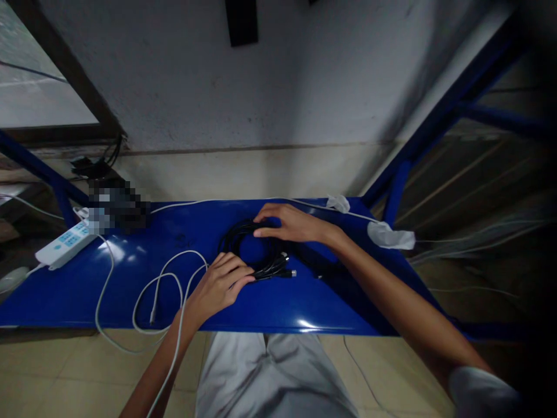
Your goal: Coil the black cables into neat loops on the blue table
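- Table [304, 302]: blue, and I am looking down on it across its width; everything below is lying on it.
- White cable [161, 278]: looping loose on the table left of the left wrist and running off the near edge, apart from the coil.
- Coil [237, 238]: black cable, lying flat mid-table and sitting between both hands.
- Right hand [291, 223]: reaching in from the right, palm down and fingers curving over the coil's far rim. I cannot tell if it is gripping or just pressing.
- Left hand [220, 284]: sitting at the coil's near rim, fingers narrowing onto the strands and holding them. This is the hand nearer the loose ends.
- Plugs [285, 271]: sticking out just right of the left fingertips and pointing right along the table's length.
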The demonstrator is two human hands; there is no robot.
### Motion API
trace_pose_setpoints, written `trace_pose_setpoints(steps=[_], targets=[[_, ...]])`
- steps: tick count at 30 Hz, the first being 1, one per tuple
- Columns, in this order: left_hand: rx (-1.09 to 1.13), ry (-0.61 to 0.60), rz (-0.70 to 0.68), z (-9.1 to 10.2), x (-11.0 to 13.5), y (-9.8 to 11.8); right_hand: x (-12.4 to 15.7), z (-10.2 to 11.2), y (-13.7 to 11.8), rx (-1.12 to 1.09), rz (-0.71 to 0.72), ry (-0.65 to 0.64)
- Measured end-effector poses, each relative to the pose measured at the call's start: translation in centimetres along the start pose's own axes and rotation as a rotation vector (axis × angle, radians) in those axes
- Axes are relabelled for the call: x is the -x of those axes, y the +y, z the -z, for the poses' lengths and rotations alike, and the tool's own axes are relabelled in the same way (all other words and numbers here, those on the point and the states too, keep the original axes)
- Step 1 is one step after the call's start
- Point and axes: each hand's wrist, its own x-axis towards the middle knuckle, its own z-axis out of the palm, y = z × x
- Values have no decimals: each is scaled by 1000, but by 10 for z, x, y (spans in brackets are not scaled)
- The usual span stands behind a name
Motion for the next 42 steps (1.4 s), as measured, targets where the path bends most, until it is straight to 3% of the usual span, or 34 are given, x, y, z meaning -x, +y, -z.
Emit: trace_pose_setpoints(steps=[5,9,17,25,31,37,39,42], targets=[[-35,45,-48,-1,1,4,-42,1,43,67,-128,-83],[-63,30,-56,0,0,5,-58,-7,56,33,-67,-186],[-94,-10,-94,7,-8,3,-63,-10,55,-71,57,-267],[-223,8,-195,10,-11,6,-58,-22,41,-157,36,-205],[-252,35,-222,8,-8,6,-57,-13,34,-237,47,-245],[-193,67,-79,8,1,6,-58,-11,32,-239,-19,-283],[-212,104,12,20,10,3,-58,-12,31,-226,-48,-287],[-309,255,151,52,35,-6,-57,-11,31,-188,-49,-281]])
